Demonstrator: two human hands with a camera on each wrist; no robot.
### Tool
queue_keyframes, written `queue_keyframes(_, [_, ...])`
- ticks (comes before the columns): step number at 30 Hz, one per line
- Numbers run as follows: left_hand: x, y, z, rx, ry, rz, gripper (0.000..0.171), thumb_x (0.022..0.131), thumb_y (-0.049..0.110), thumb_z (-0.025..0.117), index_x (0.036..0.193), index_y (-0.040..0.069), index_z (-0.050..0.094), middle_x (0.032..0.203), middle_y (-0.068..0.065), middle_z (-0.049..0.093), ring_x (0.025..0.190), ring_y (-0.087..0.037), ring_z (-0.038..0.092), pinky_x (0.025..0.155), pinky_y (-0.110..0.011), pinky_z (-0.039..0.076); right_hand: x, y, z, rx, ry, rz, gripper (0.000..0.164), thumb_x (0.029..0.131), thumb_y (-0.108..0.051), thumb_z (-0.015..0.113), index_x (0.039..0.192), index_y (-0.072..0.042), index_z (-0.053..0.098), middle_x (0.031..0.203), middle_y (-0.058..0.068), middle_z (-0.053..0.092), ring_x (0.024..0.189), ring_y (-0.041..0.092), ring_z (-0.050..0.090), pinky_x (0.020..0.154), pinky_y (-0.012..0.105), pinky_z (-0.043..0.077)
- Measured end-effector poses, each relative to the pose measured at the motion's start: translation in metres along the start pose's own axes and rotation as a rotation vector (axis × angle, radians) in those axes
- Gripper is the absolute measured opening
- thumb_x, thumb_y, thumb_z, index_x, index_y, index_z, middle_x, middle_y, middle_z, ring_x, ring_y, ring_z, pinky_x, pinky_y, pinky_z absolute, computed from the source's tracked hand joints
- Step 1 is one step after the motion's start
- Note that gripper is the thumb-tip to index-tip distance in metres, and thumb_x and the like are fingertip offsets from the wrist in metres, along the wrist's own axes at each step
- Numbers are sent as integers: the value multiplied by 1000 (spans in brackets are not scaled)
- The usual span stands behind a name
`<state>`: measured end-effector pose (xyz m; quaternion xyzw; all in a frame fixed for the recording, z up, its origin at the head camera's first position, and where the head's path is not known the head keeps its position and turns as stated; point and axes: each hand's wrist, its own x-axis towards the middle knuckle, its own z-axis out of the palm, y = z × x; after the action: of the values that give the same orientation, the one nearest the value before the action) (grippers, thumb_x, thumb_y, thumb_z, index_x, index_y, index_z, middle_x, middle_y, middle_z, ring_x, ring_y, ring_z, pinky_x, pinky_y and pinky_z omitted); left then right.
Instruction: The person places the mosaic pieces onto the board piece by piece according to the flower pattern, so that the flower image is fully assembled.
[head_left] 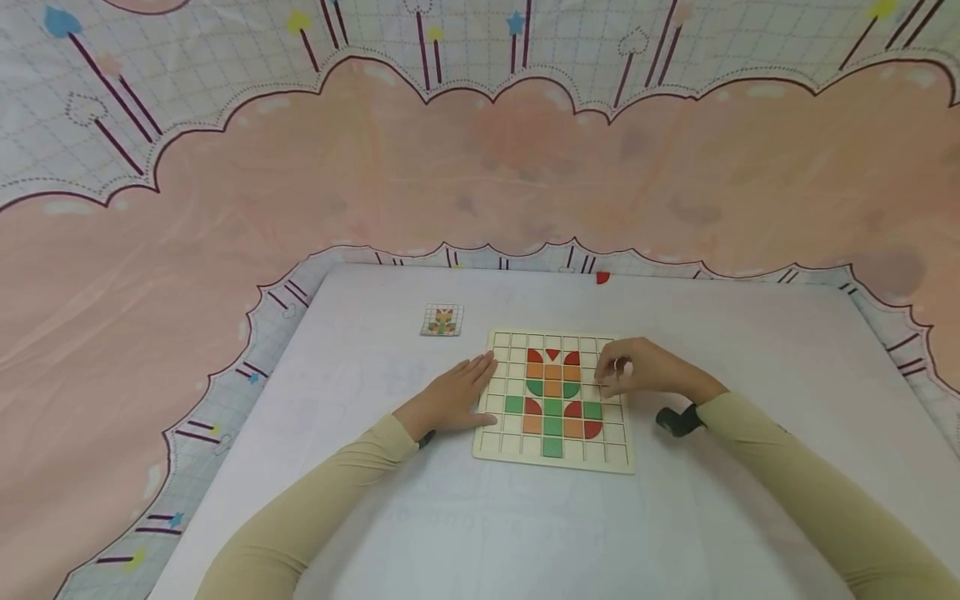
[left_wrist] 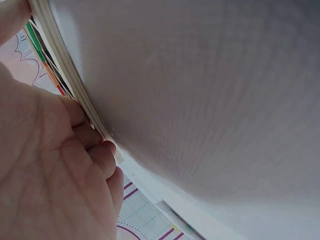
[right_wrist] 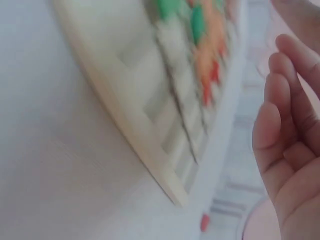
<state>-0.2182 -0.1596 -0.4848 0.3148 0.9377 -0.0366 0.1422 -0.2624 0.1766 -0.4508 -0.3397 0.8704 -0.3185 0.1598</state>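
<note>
A pale wooden grid board (head_left: 512, 446) lies on the white table. Red, orange and green tiles (head_left: 552, 407) on it form a flower-like pattern, with several red quarter-round ones. My left hand (head_left: 452, 396) rests along the board's left edge, fingers fairly straight and thumb on the lower left cells. In the left wrist view, its fingers (left_wrist: 102, 160) touch the board's side. Over the right edge of the board hovers my right hand (head_left: 641, 369), fingers loosely bent. The right wrist view shows its fingers (right_wrist: 277, 90) with no tile visible between them.
A small picture card (head_left: 442, 320) with a similar coloured flower lies beyond the board, to its left. One red quarter-round tile (head_left: 602, 277) sits at the table's far edge. Patterned cloth (head_left: 465, 183) hangs behind the white table (head_left: 480, 533).
</note>
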Motion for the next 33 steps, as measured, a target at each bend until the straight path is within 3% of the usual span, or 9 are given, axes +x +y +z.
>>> queue_keyframes(4, [-1,0,0,0,7,2,91,91,62,41,151,2,6,159,-14,3,148,-25,8,121,-37,15,12,13,-30,45,70,12,21,75,-13,78,94,-6,70,92,8,68,81,13,58,77,35,53])
queue_keyframes(11, [-1,1,-2,-16,5,0,91,91,61,42,151,1,8,159,-14,4,148,-25,9,121,-38,16,35,44,-70,140,198,168,31,82,-11,73,108,3,65,108,22,63,88,12,59,76,16,50])
queue_keyframes(16, [-2,1,-1,-4,2,-8,91,91,62,41,151,2,7,159,-14,4,148,-24,9,121,-37,16,49,67,-76,165,276,265,35,85,-13,70,115,2,63,117,20,62,93,12,57,75,12,47])
queue_keyframes(22, [-2,0,1,-3,1,-18,91,91,63,41,151,3,7,159,-12,4,148,-23,9,121,-37,16,69,98,-67,204,366,288,42,84,-22,71,118,2,61,118,21,61,90,2,55,74,9,45])
queue_keyframes(25, [-1,0,1,-25,0,-23,92,90,63,42,151,4,8,160,-11,4,148,-23,9,121,-37,15,76,104,-61,213,397,307,43,85,-21,70,120,1,60,119,22,60,94,9,56,81,17,48])
queue_keyframes(27, [-1,0,1,-35,4,-21,92,90,63,43,151,4,8,160,-11,4,148,-23,9,121,-37,15,80,106,-59,228,404,324,45,85,-19,69,123,2,57,122,23,58,103,20,56,90,29,50])
queue_keyframes(30, [-1,0,1,-35,9,-17,92,89,64,43,151,4,9,160,-11,5,148,-23,10,121,-37,16,87,107,-56,246,404,336,48,85,-16,69,127,4,54,128,24,54,116,33,52,102,45,44])
queue_keyframes(33, [0,-1,2,-25,9,-18,92,90,64,42,151,4,9,160,-11,5,148,-23,9,121,-37,16,93,106,-55,241,399,344,51,85,-13,68,129,6,51,132,26,50,123,40,46,106,51,38])
